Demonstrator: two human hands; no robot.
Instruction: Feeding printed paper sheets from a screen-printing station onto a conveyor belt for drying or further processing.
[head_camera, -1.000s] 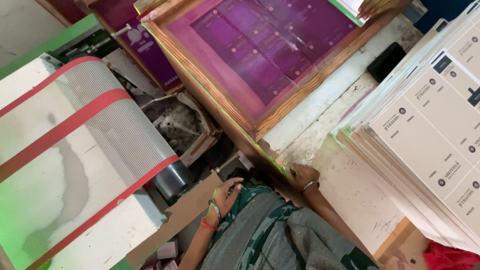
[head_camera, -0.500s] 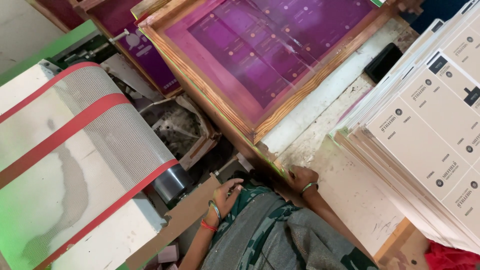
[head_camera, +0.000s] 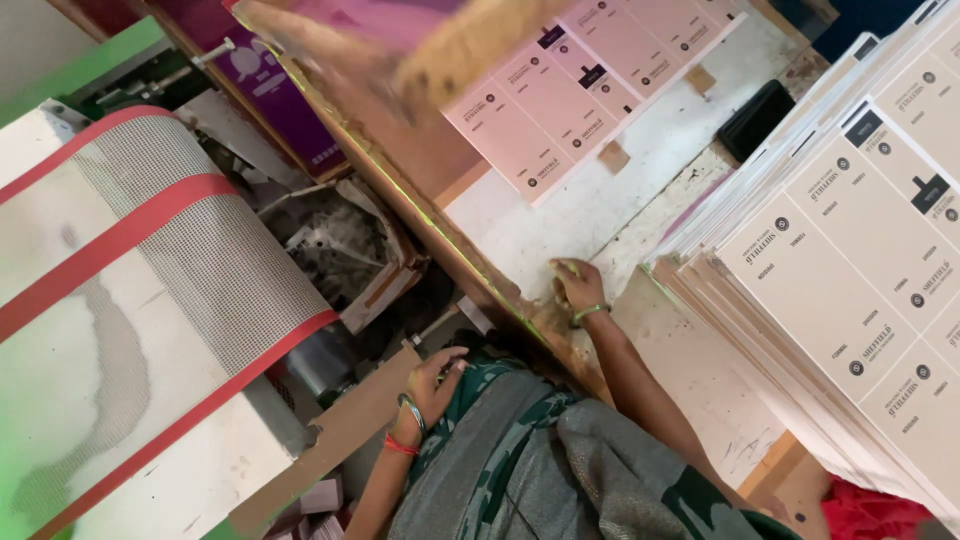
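the wooden screen frame (head_camera: 420, 190) runs tilted from the top centre down to mid-frame, its near edge lifted. the right hand (head_camera: 577, 288) is curled onto the frame's lower corner, fingers bent around the wood. the left hand (head_camera: 432, 380) rests loosely half-closed against green patterned cloth at lower centre, holding nothing. under the frame, on the white desk (head_camera: 640, 190), lies a printed sheet (head_camera: 590, 90) of pale rectangular labels. a thick stack of similar sheets (head_camera: 860, 260) fills the right. a mesh belt with red stripes (head_camera: 150, 280) fills the left.
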